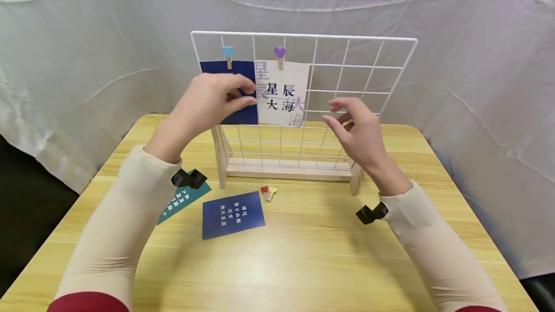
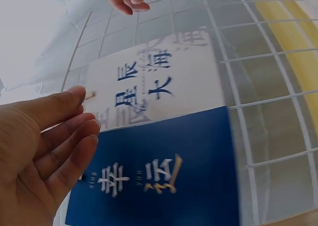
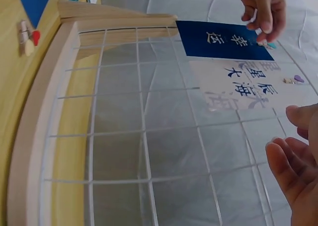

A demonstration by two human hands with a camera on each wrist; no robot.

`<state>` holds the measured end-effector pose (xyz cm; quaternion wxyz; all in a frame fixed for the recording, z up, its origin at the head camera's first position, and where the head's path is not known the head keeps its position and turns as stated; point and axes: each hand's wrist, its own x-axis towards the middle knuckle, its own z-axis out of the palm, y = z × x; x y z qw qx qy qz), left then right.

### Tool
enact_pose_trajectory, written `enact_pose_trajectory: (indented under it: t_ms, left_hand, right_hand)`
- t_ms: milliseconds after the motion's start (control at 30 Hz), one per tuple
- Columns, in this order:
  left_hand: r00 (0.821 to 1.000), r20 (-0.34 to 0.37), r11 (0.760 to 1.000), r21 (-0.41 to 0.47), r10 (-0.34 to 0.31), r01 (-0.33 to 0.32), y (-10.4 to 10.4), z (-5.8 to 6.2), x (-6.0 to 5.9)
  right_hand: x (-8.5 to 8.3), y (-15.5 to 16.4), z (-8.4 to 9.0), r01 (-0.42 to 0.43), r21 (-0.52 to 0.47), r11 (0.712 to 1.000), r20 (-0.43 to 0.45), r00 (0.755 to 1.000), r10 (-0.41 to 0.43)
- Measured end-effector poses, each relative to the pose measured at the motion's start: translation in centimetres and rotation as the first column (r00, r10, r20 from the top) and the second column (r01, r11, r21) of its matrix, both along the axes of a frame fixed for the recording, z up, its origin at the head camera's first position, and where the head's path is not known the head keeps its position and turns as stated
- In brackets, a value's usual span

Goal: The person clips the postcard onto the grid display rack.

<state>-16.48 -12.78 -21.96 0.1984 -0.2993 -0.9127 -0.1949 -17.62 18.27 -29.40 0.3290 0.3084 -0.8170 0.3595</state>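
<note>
four cards (image 1: 233, 214), four clips (image 1: 268, 192) (heart-topped), one grid (image 1: 355, 90)

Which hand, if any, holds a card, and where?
Neither: left hand hovers open at the blue card; right hand is open and apart.

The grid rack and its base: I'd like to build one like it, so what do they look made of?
The grid looks like thin metal wire with a smooth white coating: slim, straight, evenly crossed rods. The base seems to be unpainted pale wood, with a matte surface and faint grain. The table shows a similar wood-grain look, possibly laminate.
</note>
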Motion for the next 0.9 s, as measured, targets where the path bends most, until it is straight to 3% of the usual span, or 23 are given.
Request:
enact_pose_trajectory:
  t_ms: [167,533,900]
  left_hand:
    - [0.999,0.022,1.000,0.007,-0.029,0.029,-0.6,-2.0,0.5]
    - [0.980,0.199,1.000,0.019,0.009,-0.013,-1.9,-6.2,1.5]
    - [0.955,0.293,0.998,0.058,-0.035,0.018,-2.8,-9.3,2.2]
  right_hand:
    - [0.6,1.6,-1.2,0.016,0.007,1.000,0.081,0.997,-0.016]
    - [1.6,4.6,-3.3,0.018,0.025,1.000,0.239,0.971,-0.024]
    - [3.0,8.2,-5.4,0.043,0.093,0.995,0.398,0.914,-0.077]
